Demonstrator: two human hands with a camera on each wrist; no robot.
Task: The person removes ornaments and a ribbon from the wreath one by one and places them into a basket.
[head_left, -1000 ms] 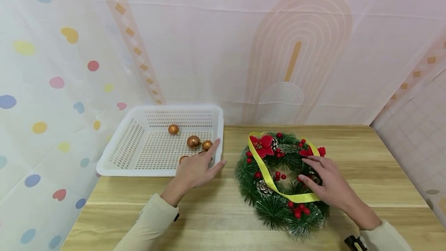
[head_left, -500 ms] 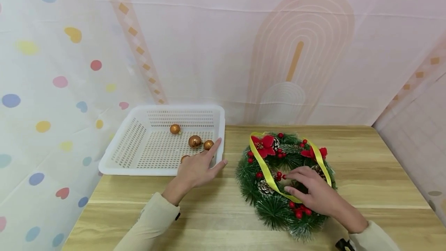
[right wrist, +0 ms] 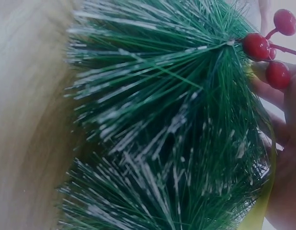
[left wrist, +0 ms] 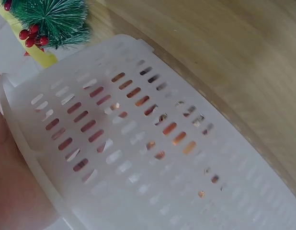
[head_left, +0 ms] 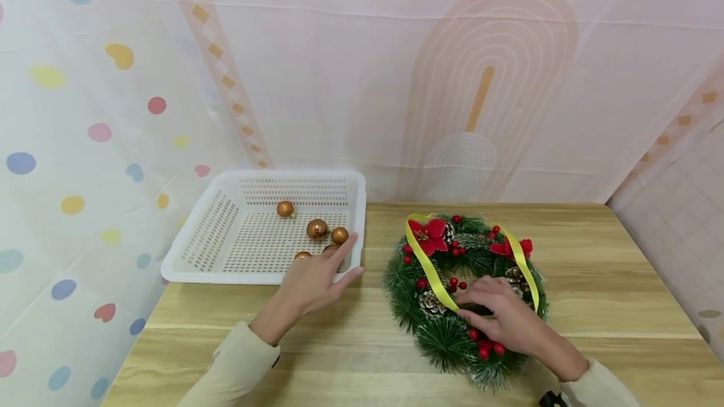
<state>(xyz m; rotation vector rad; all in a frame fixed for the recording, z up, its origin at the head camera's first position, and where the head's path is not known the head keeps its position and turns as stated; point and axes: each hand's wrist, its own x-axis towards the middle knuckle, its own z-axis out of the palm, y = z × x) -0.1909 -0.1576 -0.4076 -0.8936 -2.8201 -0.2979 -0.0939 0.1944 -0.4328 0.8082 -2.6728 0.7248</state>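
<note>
A green wreath [head_left: 444, 344] with red berries, red flowers and pinecones lies on the table. A yellow ribbon [head_left: 425, 258] loops across it. My right hand [head_left: 503, 316] is over the wreath's centre, pinching the ribbon between thumb and fingers; the fingertips are partly hidden by the greenery. In the right wrist view the ribbon [right wrist: 263, 203] runs along the palm beside the red berries [right wrist: 257, 47]. My left hand [head_left: 305, 284] rests over the near right corner of a white slotted basket [head_left: 226, 278], index finger and thumb extended, other fingers hidden. Several copper baubles [head_left: 317, 229] lie inside.
The wooden table [head_left: 362, 344] spans the front and right, with bare wood between basket and wreath. A patterned cloth backdrop [head_left: 339, 80] stands right behind the basket and table edge.
My right hand has moved left from the wreath's right side to its centre and taken hold of the ribbon. My left hand has shifted slightly back toward me.
</note>
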